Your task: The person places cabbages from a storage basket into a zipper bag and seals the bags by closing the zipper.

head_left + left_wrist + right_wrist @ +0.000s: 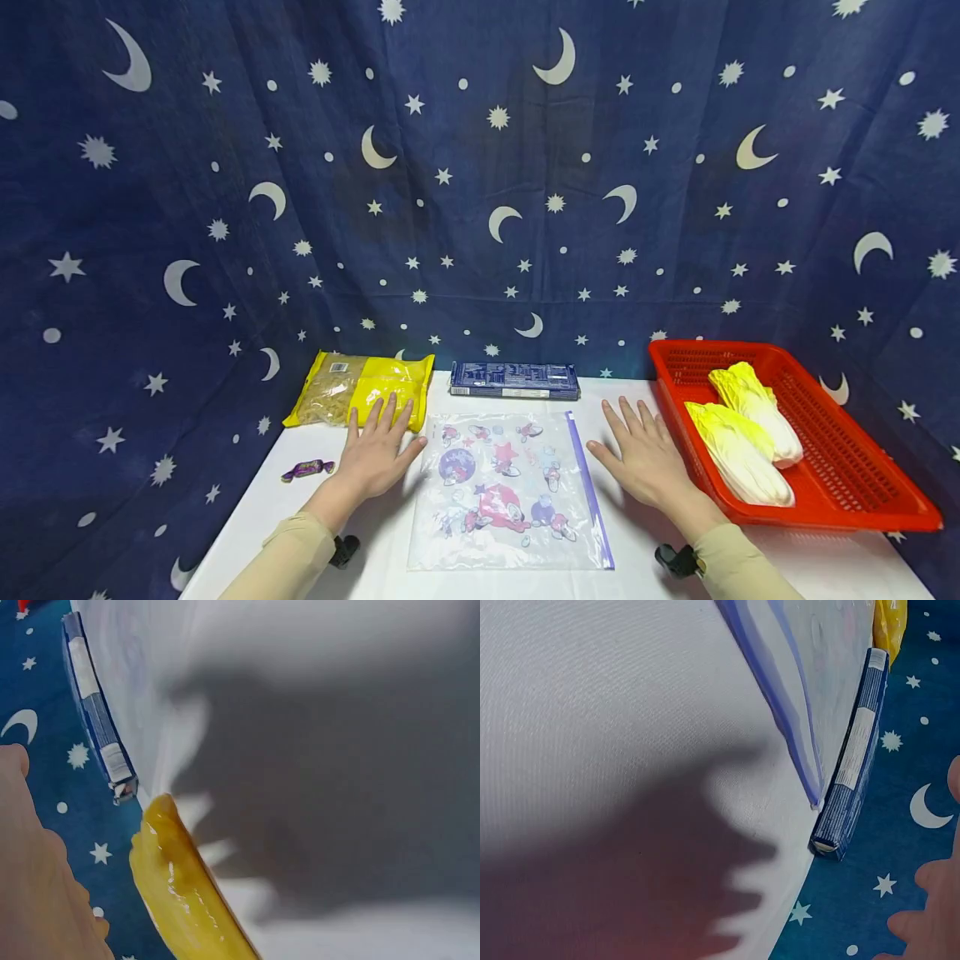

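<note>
My left hand is held palm down with fingers spread, its fingertips overlapping the lower edge of a yellow packet with a see-through side in the head view. My right hand is spread the same way, between a clear zip bag and a red basket. Neither hand holds anything. Printed with pink and purple cartoon figures, the zip bag lies flat, its purple zip edge facing the right hand. Both wrist views show a hand's shadow cast on the white table.
Two Chinese cabbages lie in the basket at the right. Behind the zip bag is a long dark blue packet. A purple wrapped candy lies left of the left hand. A starry blue curtain closes off the back and sides.
</note>
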Tool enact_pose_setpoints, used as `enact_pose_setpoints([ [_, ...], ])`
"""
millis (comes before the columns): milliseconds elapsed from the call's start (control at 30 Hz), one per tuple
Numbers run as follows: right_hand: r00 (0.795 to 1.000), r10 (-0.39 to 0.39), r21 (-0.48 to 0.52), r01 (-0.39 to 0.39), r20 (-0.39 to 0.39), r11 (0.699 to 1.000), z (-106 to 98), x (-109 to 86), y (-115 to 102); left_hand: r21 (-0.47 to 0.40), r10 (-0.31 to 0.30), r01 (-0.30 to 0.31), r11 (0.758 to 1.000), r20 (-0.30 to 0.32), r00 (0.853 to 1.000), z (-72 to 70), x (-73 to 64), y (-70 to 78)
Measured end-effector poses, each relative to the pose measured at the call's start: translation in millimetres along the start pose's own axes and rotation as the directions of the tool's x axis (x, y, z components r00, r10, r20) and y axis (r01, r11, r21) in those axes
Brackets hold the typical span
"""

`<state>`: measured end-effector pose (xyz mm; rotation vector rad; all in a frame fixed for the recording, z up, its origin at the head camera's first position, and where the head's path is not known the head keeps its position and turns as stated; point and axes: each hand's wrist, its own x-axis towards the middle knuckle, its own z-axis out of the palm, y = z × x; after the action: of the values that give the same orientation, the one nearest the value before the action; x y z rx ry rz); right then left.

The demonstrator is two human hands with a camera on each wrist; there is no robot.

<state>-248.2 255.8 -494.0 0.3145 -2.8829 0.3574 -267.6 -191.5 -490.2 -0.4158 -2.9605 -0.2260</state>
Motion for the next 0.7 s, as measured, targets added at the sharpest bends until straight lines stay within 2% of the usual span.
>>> enact_pose_setpoints([
  [300, 0.999, 0.017, 0.074, -0.014, -0.049, 0.997, -5, 2.1, -5, -0.052, 0.020, -0.018, 0.998, 0.023, 1.000, -3.9, 8.8, 21.8],
  [533, 0.995, 0.037, 0.159, -0.021, -0.094, 0.987, 1, -6.5, -8, -0.110, 0.072, -0.075, 0.991, -0.038, 0.997, 2.1, 2.3, 41.8],
  [700, 0.993, 0.078, 0.218, -0.058, -0.085, 0.974, 1, -10.3, -7, -0.166, 0.087, -0.087, 0.982, -0.007, 0.996, 3.2, 2.9, 62.7],
])
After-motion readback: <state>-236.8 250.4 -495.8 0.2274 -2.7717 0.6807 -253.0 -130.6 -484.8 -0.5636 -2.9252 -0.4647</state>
